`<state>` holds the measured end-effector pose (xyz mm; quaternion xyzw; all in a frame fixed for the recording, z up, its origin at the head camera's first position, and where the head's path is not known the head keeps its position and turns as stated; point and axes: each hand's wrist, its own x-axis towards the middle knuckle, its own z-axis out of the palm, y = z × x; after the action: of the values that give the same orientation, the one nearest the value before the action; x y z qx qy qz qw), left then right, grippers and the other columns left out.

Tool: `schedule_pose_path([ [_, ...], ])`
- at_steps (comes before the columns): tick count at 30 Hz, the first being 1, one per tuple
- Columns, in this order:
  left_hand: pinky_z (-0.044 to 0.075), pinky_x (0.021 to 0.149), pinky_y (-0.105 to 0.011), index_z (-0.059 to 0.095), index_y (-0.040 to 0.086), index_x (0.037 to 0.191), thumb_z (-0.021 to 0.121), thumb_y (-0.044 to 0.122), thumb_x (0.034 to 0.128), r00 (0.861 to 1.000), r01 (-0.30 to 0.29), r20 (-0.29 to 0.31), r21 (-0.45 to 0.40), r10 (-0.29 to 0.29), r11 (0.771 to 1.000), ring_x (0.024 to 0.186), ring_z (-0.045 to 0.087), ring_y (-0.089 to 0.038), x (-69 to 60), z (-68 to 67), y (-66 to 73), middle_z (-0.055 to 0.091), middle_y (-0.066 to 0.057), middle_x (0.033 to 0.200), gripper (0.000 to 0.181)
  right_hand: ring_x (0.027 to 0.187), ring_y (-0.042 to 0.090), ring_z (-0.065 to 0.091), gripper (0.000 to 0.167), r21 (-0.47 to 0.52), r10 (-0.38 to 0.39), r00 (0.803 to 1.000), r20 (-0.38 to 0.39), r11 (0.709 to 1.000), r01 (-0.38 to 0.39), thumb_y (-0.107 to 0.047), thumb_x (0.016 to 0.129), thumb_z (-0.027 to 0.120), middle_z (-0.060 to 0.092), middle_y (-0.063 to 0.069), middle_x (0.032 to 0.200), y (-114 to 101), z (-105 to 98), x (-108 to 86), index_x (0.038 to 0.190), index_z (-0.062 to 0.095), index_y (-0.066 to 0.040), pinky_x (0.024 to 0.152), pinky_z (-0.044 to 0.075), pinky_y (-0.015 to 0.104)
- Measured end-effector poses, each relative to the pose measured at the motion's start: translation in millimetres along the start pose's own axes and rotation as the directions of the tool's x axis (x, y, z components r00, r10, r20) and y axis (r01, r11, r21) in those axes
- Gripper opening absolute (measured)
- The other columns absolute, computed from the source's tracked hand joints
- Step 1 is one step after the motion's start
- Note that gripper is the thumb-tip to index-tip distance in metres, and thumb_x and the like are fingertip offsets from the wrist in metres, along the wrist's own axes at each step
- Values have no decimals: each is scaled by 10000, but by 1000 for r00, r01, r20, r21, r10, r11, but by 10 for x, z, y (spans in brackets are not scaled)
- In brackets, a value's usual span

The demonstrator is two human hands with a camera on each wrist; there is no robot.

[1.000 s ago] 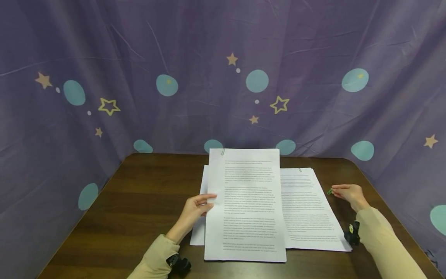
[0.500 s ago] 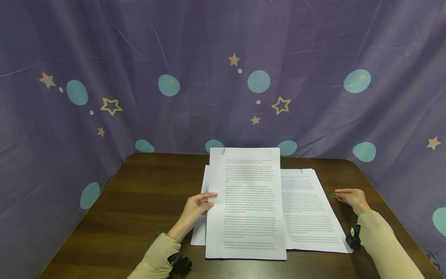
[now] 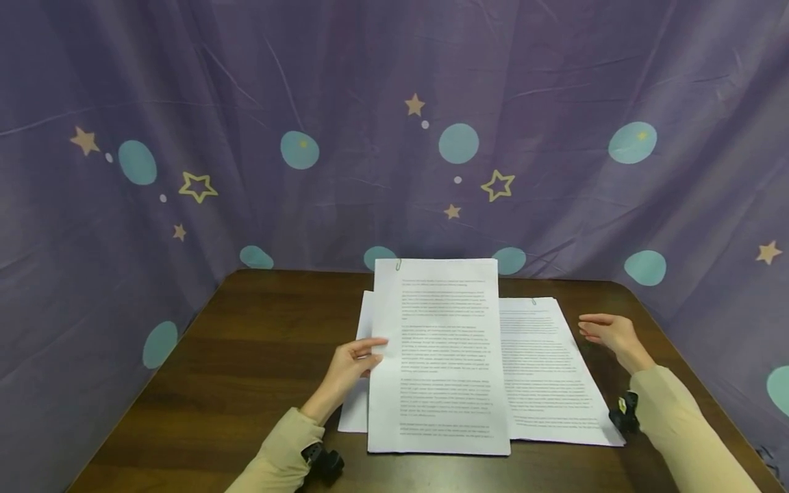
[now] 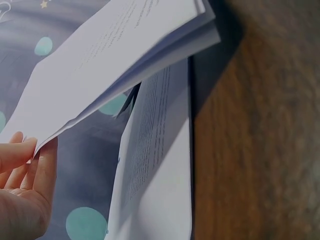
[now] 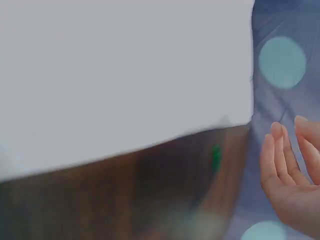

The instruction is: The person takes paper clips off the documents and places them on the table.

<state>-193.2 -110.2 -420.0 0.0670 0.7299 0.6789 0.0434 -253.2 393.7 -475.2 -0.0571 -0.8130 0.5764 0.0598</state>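
Left of the held sheaf, a broad stretch of dark wooden tabletop (image 3: 265, 342) runs out to a slanting side edge. The left forearm comes up from the sheaf's lower left; the left hand (image 3: 346, 370) pinches the sheaf's left margin between thumb and fingers. White paper (image 3: 353, 414) shows from under that margin. The held sheaf (image 3: 440, 363) itself is raised, a paper clip (image 3: 398, 264) at its top left; in the head view its top overlaps the patterned curtain (image 3: 370, 103) beyond the table's far edge. Right of it lie printed pages (image 3: 542, 373), partly covered by it, with a second clip (image 3: 533, 301) on top. Farther right, a small blurred green piece (image 5: 216, 157) shows against the wood. The right hand (image 3: 616, 339) hangs well right of the sheaf, fingers loosely bent, thumb apart, pinching nothing; wood continues past it to the right edge.
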Motion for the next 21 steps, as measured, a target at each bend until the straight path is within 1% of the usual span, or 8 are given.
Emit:
schedule_pose_path([
  [3, 442, 508, -207, 607, -69, 1052, 580, -82, 776, 1000, 3, -8, 0, -3, 1000, 555, 495, -69, 7, 11, -6, 635, -131, 763, 277, 698, 30, 624, 463, 31, -47, 999, -28, 998, 48, -250, 795, 660, 619, -149, 779, 174, 36, 239, 1101, 547, 79, 608, 509, 196],
  [7, 424, 504, -200, 613, -70, 1041, 584, -81, 776, 1000, 2, -14, 1, -2, 1000, 538, 462, -62, 12, 28, 1, 604, -85, 704, 267, 749, 104, 642, 417, 105, -130, 991, -34, 986, 133, -230, 777, 679, 664, -44, 871, 228, 86, 493, 1113, 589, 1, 631, 514, 226],
  [9, 422, 506, -206, 615, -68, 1039, 583, -79, 778, 1000, -6, -15, 3, 6, 1000, 537, 457, -63, 14, 34, 12, 594, -71, 690, 264, 808, 150, 638, 354, 170, -167, 986, 25, 972, 161, -181, 805, 651, 665, 33, 934, -24, 151, 430, 1114, 599, -17, 708, 507, 252],
  [11, 426, 514, -221, 618, -63, 1039, 584, -75, 780, 1000, -12, -17, 4, 12, 1000, 538, 457, -65, 16, 38, 24, 593, -71, 690, 262, 825, 156, 634, 320, 198, -222, 973, 59, 958, 207, -151, 816, 637, 659, 51, 964, -218, 230, 399, 1116, 608, -42, 708, 505, 245],
  [13, 432, 517, -235, 620, -60, 1036, 587, -75, 778, 1000, -15, -21, 7, 16, 1000, 537, 461, -68, 12, 39, 33, 605, -77, 702, 260, 834, 156, 629, 296, 205, -266, 960, 92, 948, 243, -134, 825, 623, 656, 57, 974, -554, 362, 255, 1108, 616, -50, 711, 498, 236],
  [16, 433, 515, -235, 621, -59, 1034, 589, -74, 777, 1000, -12, -26, 6, 12, 1000, 534, 461, -66, 4, 39, 39, 615, -81, 719, 260, 809, 99, 622, 319, 86, -324, 943, 77, 944, 317, -193, 818, 636, 657, 26, 961, -1037, 615, 9, 1099, 615, -42, 663, 492, 193],
  [19, 422, 505, -209, 618, -63, 1037, 588, -75, 777, 1000, -12, -22, 0, 12, 1000, 532, 453, -61, -1, 47, 42, 605, -62, 708, 261, 817, 40, 595, 362, -53, -332, 940, 77, 940, 336, -244, 814, 639, 647, 73, 987, -1601, 884, -309, 1082, 608, -3, 699, 477, 172],
  [21, 413, 500, -195, 617, -63, 1040, 586, -73, 779, 1000, -15, -18, 0, 15, 1000, 528, 443, -60, -4, 55, 46, 577, -49, 678, 263, 823, 3, 576, 350, -95, -349, 934, 79, 930, 356, -235, 814, 640, 637, 109, 1013, -1804, 1033, -400, 1068, 614, 5, 707, 467, 148],
])
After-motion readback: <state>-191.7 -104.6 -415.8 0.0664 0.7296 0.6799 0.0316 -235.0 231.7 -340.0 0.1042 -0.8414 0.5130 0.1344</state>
